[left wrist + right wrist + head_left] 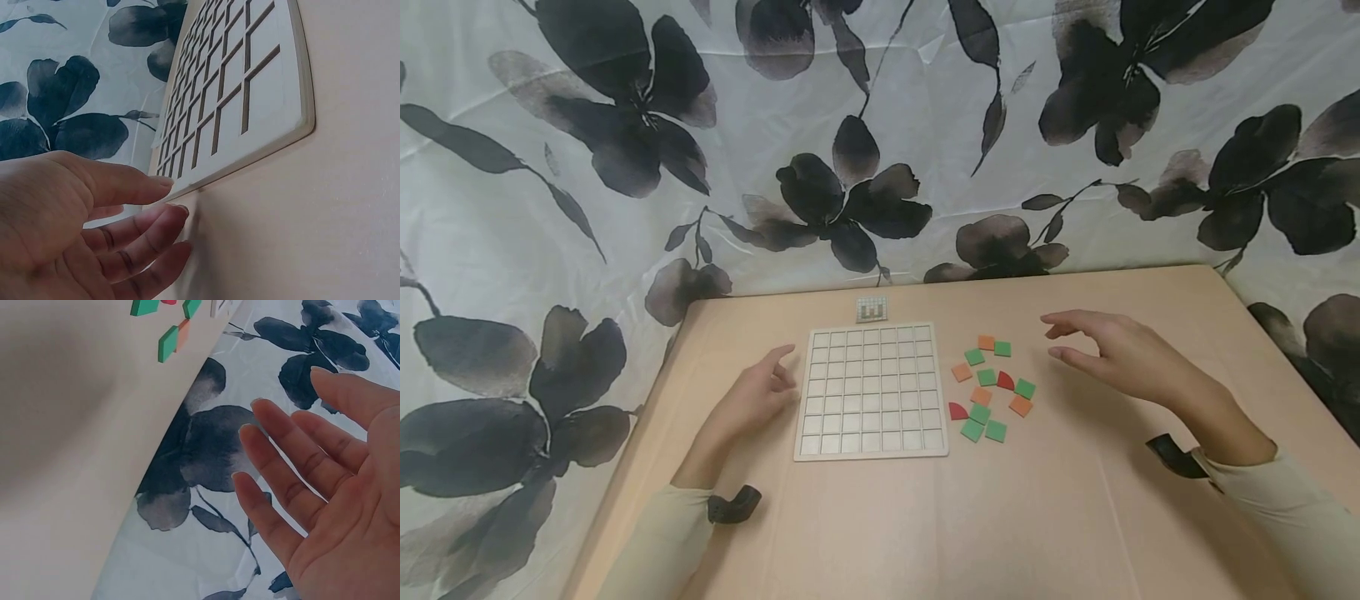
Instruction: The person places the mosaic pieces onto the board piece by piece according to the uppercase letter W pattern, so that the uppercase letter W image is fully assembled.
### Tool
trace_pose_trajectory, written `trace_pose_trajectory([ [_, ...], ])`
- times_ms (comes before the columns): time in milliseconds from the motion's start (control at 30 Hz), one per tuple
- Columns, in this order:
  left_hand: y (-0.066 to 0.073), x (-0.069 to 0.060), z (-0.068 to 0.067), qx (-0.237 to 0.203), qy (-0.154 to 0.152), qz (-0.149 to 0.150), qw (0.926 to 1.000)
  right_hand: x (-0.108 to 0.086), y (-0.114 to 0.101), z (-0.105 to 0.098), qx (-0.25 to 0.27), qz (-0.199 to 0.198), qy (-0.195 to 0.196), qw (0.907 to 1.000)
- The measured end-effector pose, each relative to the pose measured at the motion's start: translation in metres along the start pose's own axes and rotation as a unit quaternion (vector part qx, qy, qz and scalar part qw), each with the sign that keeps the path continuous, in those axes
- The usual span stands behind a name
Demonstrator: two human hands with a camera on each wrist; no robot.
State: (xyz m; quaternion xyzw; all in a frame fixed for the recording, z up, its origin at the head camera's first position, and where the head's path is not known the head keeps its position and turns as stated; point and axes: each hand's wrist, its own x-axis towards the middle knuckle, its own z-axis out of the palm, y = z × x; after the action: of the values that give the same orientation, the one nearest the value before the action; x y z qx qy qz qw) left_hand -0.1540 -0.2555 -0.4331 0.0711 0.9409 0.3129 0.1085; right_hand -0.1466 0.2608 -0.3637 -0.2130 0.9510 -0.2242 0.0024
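We see the left hand [758, 396] half open beside the board's left edge, fingers loosely bent around nothing; we cannot tell whether a fingertip touches the rim. The right hand [1123, 350] hangs over the table [1000, 517], fingers well parted and holding nothing, to the right of the loose pieces.

Between the hands lies the flat board [871, 392], its grid bare, probably set there so both can reach it. Just right of it lie green squares [980, 414], orange squares [981, 396] and two red wedges [1005, 380], spread, we judge, for easy picking. A small patterned card [872, 309] sits beyond the far edge, perhaps so it stays readable. Flowered cloth [880, 100] hangs behind.
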Motion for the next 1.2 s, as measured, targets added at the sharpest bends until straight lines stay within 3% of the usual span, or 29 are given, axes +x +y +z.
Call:
trace_pose_trajectory([
  [367, 0.001, 0.0, 0.004, -0.011, -0.024, -0.002, 0.9997, 0.003, 0.005, 0.018, 0.018, -0.009, -0.047, 0.9987],
  [733, -0.003, 0.002, 0.006, -0.073, -0.046, -0.003, 0.9963, 0.007, 0.014, 0.038, 0.026, -0.013, -0.084, 0.996],
  [967, -0.006, 0.005, 0.007, -0.127, -0.061, -0.017, 0.9899, 0.009, 0.02, 0.046, 0.039, -0.034, -0.105, 0.9932],
  [1200, -0.009, 0.009, 0.007, -0.098, -0.064, -0.002, 0.9932, 0.01, 0.024, 0.054, 0.032, -0.059, -0.119, 0.9906],
])
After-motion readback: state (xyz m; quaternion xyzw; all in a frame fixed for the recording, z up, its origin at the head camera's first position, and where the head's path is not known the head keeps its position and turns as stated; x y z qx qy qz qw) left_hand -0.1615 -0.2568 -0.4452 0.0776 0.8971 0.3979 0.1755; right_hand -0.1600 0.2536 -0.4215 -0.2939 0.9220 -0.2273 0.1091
